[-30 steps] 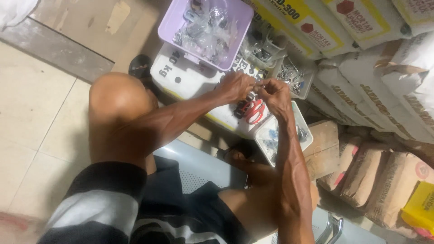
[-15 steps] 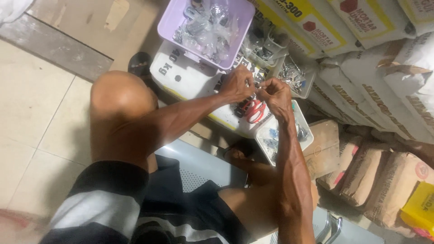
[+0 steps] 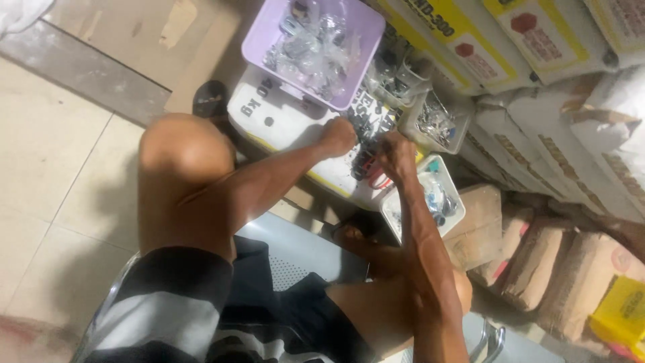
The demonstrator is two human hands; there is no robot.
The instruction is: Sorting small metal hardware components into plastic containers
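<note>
Both hands, left hand (image 3: pixel 338 136) and right hand (image 3: pixel 396 152), pinch something tiny over the white sack (image 3: pixel 282 124); can't tell what. Looks like mid-sorting small parts near the purple tray (image 3: pixel 259 42); next bit probably needs steady fingertips.

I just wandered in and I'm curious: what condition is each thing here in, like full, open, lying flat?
Lilac plastic basket: open-topped, filled with small clear packets.
White printed sack: lying flat, bearing the basket.
Clear plastic tub: open, holding small metal parts.
White rectangular tray: open, holding small bits.
Brown paper bags: closed, lying stacked.
Left hand: closed, on the sack.
Right hand: curled over small parts; grip unclear.
</note>
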